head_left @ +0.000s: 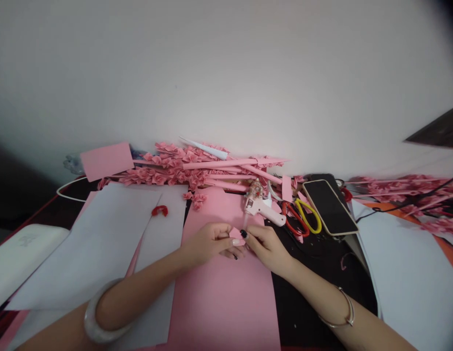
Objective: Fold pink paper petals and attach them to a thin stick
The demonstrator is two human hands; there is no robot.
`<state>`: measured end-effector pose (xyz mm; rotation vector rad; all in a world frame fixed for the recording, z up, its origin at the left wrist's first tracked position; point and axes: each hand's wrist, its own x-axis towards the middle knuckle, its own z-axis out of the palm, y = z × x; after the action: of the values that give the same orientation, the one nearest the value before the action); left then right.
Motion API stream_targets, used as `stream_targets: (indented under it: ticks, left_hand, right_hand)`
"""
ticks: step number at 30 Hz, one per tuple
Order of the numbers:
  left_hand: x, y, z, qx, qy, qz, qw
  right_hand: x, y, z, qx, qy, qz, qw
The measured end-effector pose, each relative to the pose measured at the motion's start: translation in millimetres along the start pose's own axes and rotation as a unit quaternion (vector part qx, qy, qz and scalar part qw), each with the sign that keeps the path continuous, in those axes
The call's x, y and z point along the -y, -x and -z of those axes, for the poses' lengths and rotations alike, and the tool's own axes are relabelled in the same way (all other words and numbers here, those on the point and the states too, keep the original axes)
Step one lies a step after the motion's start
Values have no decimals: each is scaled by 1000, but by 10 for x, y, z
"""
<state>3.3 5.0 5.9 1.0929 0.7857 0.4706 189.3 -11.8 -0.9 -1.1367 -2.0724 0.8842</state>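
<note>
My left hand (213,242) is closed on a small folded piece of pink paper (235,236), thumb on top and fingers beneath. From the right, my right hand (267,247) pinches the same piece at its edge. Both hands are over a large pink sheet (226,297). Just beyond them rests a pale glue gun (265,209), its nozzle pointing toward the hands. A small pink paper flower (199,200) lies on the pink sheet's far part.
Pink paper flower stems (175,168) are piled along the wall. Red scissors (297,222), yellow-handled scissors (309,217) and a phone (330,207) lie right. White sheets (90,234) cover the left; more white paper (405,273) lies right.
</note>
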Motion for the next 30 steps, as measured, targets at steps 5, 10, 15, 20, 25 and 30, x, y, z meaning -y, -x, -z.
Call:
stream_targets:
  ticks: [5, 10, 15, 20, 25, 30]
  left_hand:
    - [-1, -4, 29, 7, 1, 19, 1000]
    - [17, 1, 49, 18, -2, 15, 1000]
    - [11, -2, 42, 17, -5, 11, 1000]
    - [10, -1, 22, 3, -8, 14, 1000]
    - [18, 2, 17, 0, -10, 7, 1000]
    - [13, -6, 11, 1, -14, 11, 1000]
  right_hand:
    - [4, -15, 11, 17, 1, 5, 1000]
    - [7, -15, 6, 24, 6, 9, 1000]
    - [5, -14, 3, 25, -5, 20, 999]
    - [30, -24, 13, 23, 6, 3, 1000]
    - [23, -9, 1, 25, 16, 3, 1000]
    - [-7, 1, -15, 23, 17, -5, 1000]
